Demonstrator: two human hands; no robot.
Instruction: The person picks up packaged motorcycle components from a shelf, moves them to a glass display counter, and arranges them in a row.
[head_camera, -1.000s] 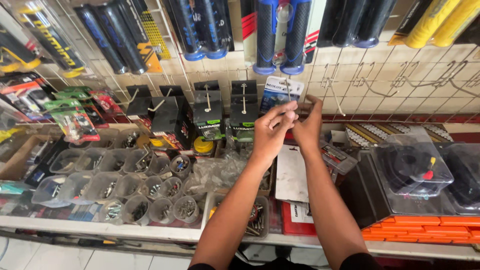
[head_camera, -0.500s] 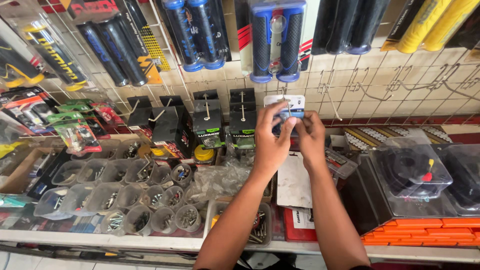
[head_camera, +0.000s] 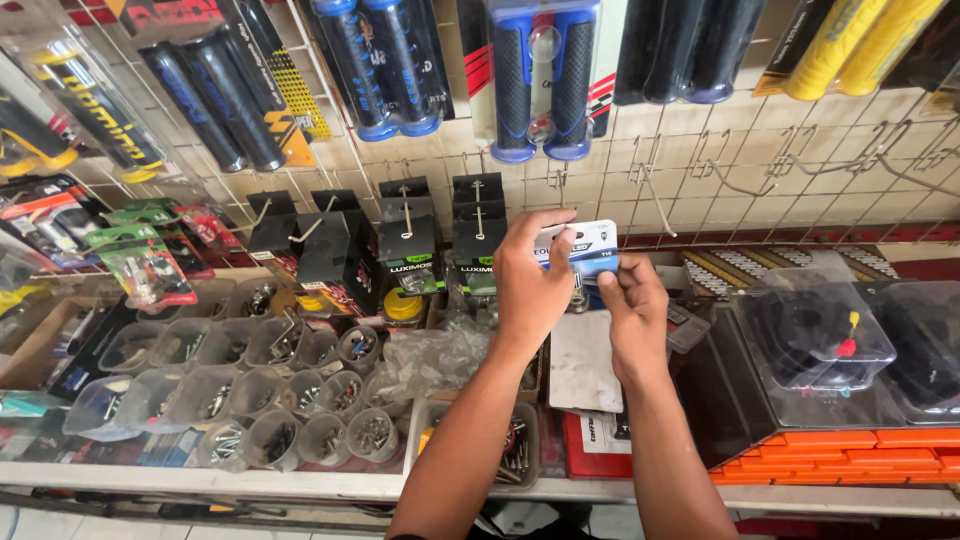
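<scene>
Here my left hand (head_camera: 530, 285) pinches the card pack (head_camera: 583, 248). My right hand (head_camera: 632, 315) grips its lower edge, steadying it near the hooks (head_camera: 700, 165).

The light is bright and even, with glare on the clear plastic cases (head_camera: 815, 330); the edges look bent and slightly soft.

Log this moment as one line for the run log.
left hand: holds small blister pack | right hand: pinches its lower edge | backdrop: wire grid wall
</scene>
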